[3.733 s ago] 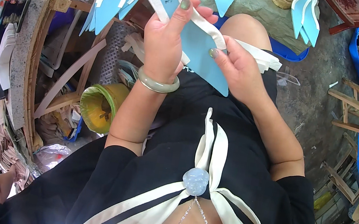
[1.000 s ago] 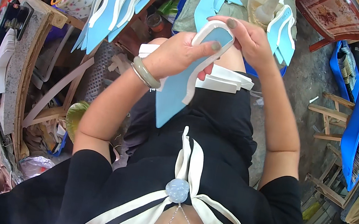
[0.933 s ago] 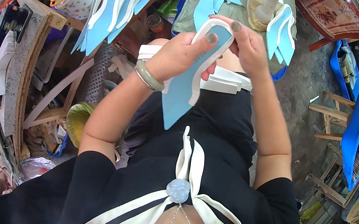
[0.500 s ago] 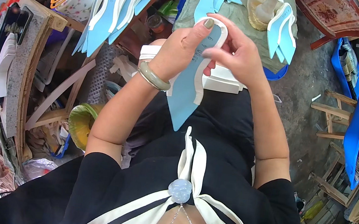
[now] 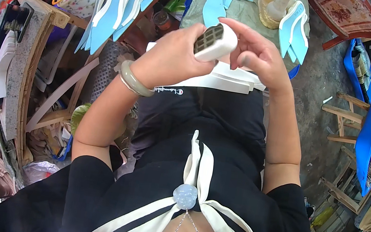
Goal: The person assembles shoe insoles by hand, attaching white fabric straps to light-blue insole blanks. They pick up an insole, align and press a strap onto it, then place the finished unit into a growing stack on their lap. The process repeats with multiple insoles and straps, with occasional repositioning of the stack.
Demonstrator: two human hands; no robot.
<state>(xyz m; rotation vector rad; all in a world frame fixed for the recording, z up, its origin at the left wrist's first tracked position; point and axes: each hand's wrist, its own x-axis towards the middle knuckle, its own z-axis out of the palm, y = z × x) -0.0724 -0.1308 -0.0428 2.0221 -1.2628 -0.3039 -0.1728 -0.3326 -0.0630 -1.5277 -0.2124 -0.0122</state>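
An insole-shaped piece [image 5: 220, 44] with a white wrapped edge and a brownish grid-patterned face is in my left hand [image 5: 167, 60], which is closed round it. Its far end is turned up, and my palm hides the rest. My right hand [image 5: 267, 65] is at the piece's right side, fingers apart, the index finger reaching along its top edge; whether it touches cannot be made out. Below both hands, long white strips [image 5: 229, 83] lie stacked across my lap. A plain blue insole [image 5: 216, 4] lies beyond my hands on the cloth-covered table [image 5: 197, 13].
Several white-edged blue insoles [image 5: 108, 19] hang over the left table edge; more insoles [image 5: 295, 34] lie at the table's right. A pale bottle [image 5: 278, 8] stands at the back. To the left is a wooden bench [image 5: 33, 67]; to the right, a wooden stool [image 5: 341, 111] and blue basin [image 5: 366, 140].
The held insole has turned from its blue face to the gridded one, its pointed end no longer showing. My left hand has moved left and lower; my right hand has shifted right, its fingers wider apart.
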